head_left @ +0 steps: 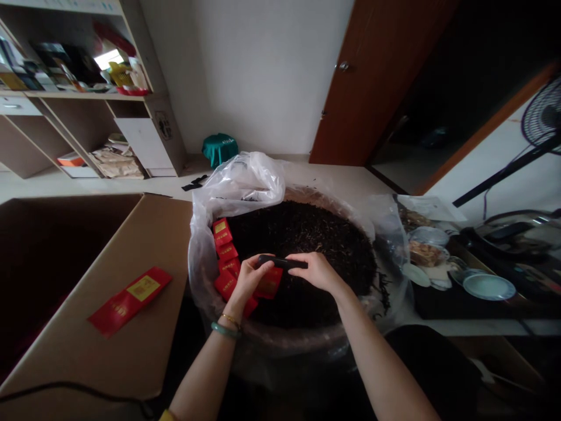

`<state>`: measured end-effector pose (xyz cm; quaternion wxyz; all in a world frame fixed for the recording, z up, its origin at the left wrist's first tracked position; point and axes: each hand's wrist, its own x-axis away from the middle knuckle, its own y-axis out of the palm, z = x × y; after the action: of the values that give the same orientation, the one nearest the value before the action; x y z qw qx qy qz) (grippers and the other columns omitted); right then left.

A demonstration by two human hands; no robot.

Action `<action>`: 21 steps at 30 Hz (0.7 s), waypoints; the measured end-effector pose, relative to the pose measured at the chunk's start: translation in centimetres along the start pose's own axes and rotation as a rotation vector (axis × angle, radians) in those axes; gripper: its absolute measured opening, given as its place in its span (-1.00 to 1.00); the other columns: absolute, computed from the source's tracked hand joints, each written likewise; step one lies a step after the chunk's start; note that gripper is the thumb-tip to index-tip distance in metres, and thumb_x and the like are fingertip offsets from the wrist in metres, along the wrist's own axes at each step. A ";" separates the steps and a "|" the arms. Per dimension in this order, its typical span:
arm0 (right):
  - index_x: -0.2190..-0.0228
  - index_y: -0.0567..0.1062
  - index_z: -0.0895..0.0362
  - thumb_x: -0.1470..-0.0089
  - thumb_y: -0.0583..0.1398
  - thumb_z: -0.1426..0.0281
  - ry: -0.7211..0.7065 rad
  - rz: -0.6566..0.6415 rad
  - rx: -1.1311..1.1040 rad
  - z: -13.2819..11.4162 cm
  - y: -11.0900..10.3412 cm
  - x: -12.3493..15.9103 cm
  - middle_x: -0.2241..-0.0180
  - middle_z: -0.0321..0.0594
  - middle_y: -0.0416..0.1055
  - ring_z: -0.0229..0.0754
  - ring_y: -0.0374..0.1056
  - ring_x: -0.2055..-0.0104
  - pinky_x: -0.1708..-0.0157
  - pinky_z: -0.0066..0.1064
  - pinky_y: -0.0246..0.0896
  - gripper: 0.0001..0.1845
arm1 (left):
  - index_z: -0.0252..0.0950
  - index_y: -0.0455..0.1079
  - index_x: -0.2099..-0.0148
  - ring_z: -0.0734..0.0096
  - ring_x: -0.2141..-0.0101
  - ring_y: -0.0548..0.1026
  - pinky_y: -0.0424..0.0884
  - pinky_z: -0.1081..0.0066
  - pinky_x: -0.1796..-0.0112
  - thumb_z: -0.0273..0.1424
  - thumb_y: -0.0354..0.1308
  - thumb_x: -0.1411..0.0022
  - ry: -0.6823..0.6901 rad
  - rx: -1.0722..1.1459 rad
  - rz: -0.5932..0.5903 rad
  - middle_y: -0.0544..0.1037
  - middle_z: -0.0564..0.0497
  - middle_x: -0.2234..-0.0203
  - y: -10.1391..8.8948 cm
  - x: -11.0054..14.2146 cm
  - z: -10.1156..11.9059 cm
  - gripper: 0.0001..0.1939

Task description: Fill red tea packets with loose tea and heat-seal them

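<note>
In front of me my left hand (250, 279) pinches the left end of a narrow black bar-shaped thing (284, 262). My right hand (319, 270) has its fingers closed on the right end. What exactly the bar is cannot be made out. Just below it, beside my left hand, is a red packet (269, 283); whether it is joined to the bar is unclear. Both hands are above a large round container lined with clear plastic (199, 257) and filled with dark loose leaves (324, 234). Several red packets (227, 252) with gold print lie along its left side.
On the left, a red packet with a yellow label (131, 298) lies on a cardboard box flap (153, 333). To the right, a low table (442, 307) carries dishes (488, 286). Behind are a teal-covered bin (220, 149), shelves (162, 134) and a brown door (350, 117).
</note>
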<state>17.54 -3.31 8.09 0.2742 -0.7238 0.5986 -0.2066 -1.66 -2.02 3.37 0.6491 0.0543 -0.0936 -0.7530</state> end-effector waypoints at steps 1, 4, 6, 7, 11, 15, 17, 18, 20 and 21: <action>0.22 0.59 0.00 0.12 0.29 0.46 -0.001 -0.005 0.000 0.0 0.1 0.0 0.21 -0.28 0.57 -0.03 0.47 0.12 0.03 -0.23 0.30 -0.67 | -0.34 0.55 0.27 0.34 0.37 0.51 0.38 0.47 0.30 -0.21 0.35 0.09 0.002 -0.007 0.015 0.60 -0.03 0.41 0.0 0.0 -0.1 -0.64; 0.18 0.57 0.02 0.09 0.29 0.45 -0.014 -0.018 0.011 -0.2 0.7 -0.1 0.16 -0.24 0.55 -0.04 0.46 0.09 0.03 -0.23 0.30 -0.65 | -0.33 0.55 0.30 0.38 0.42 0.49 0.37 0.47 0.33 -0.22 0.37 0.13 0.007 0.004 0.033 0.59 0.01 0.47 0.0 0.1 -0.3 -0.66; 0.15 0.56 0.04 0.05 0.29 0.40 -0.035 -0.020 0.026 -0.3 1.4 -0.3 0.14 -0.21 0.54 -0.04 0.45 0.08 0.04 -0.24 0.30 -0.66 | -0.33 0.54 0.31 0.39 0.43 0.49 0.37 0.46 0.33 -0.22 0.38 0.15 0.007 0.020 0.017 0.58 0.02 0.48 0.0 0.1 -0.3 -0.65; 0.15 0.56 0.04 0.04 0.29 0.38 -0.047 -0.015 0.037 -0.3 1.7 -0.3 0.14 -0.19 0.54 -0.04 0.45 0.09 0.05 -0.25 0.31 -0.67 | -0.33 0.54 0.32 0.39 0.43 0.49 0.37 0.46 0.33 -0.22 0.39 0.15 0.008 0.024 0.009 0.58 0.02 0.48 0.0 0.1 -0.3 -0.65; 0.17 0.57 0.04 -0.01 0.27 0.36 -0.104 0.041 0.106 0.3 2.9 -0.6 0.17 -0.16 0.55 -0.04 0.46 0.12 0.07 -0.27 0.31 -0.72 | -0.34 0.53 0.32 0.37 0.42 0.49 0.38 0.45 0.32 -0.21 0.38 0.13 0.016 0.008 -0.003 0.59 -0.01 0.47 0.0 0.0 -0.2 -0.65; 0.21 0.58 0.03 -0.01 0.27 0.35 -0.119 0.068 0.147 1.1 3.2 -0.6 0.21 -0.16 0.55 -0.04 0.47 0.15 0.10 -0.29 0.32 -0.76 | -0.35 0.52 0.23 0.32 0.35 0.52 0.41 0.43 0.27 -0.21 0.37 0.12 0.005 -0.003 -0.023 0.60 -0.04 0.39 0.1 -0.2 -0.4 -0.59; 0.19 0.57 0.04 -0.02 0.26 0.38 -0.107 0.059 0.135 1.2 3.1 -0.6 0.19 -0.16 0.55 -0.06 0.47 0.15 0.11 -0.30 0.33 -0.74 | -0.34 0.48 0.10 0.31 0.31 0.52 0.41 0.42 0.25 -0.26 0.41 0.18 0.006 -0.016 -0.048 0.60 -0.03 0.33 0.1 -0.4 -0.7 -0.47; 0.17 0.56 0.05 -0.02 0.25 0.40 -0.103 0.052 0.121 1.2 3.0 -0.6 0.18 -0.16 0.54 -0.07 0.47 0.15 0.11 -0.30 0.33 -0.73 | -0.34 0.46 0.05 0.31 0.29 0.52 0.42 0.42 0.23 -0.29 0.43 0.22 0.014 -0.026 -0.058 0.60 -0.02 0.31 0.2 -0.5 -0.8 -0.39; 0.13 0.54 0.07 -0.02 0.24 0.38 -0.104 0.047 0.079 1.3 3.0 -0.5 0.15 -0.15 0.53 -0.07 0.46 0.12 0.08 -0.28 0.32 -0.69 | -0.34 0.42 0.00 0.32 0.27 0.52 0.43 0.41 0.23 -0.34 0.45 0.26 0.033 -0.052 -0.071 0.59 -0.01 0.29 0.2 -0.7 -1.0 -0.31; 0.11 0.53 0.09 0.00 0.26 0.35 -0.106 0.053 0.055 1.4 2.9 -0.5 0.13 -0.13 0.52 -0.06 0.45 0.10 0.06 -0.27 0.31 -0.65 | -0.35 0.42 0.00 0.32 0.28 0.52 0.43 0.41 0.24 -0.34 0.45 0.27 0.039 -0.060 -0.076 0.59 -0.01 0.29 0.2 -0.7 -1.1 -0.31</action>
<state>16.08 -2.98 5.16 0.3305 -0.7097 0.5965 -0.1770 -1.16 -1.42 2.26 0.6231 0.0532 -0.0561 -0.7783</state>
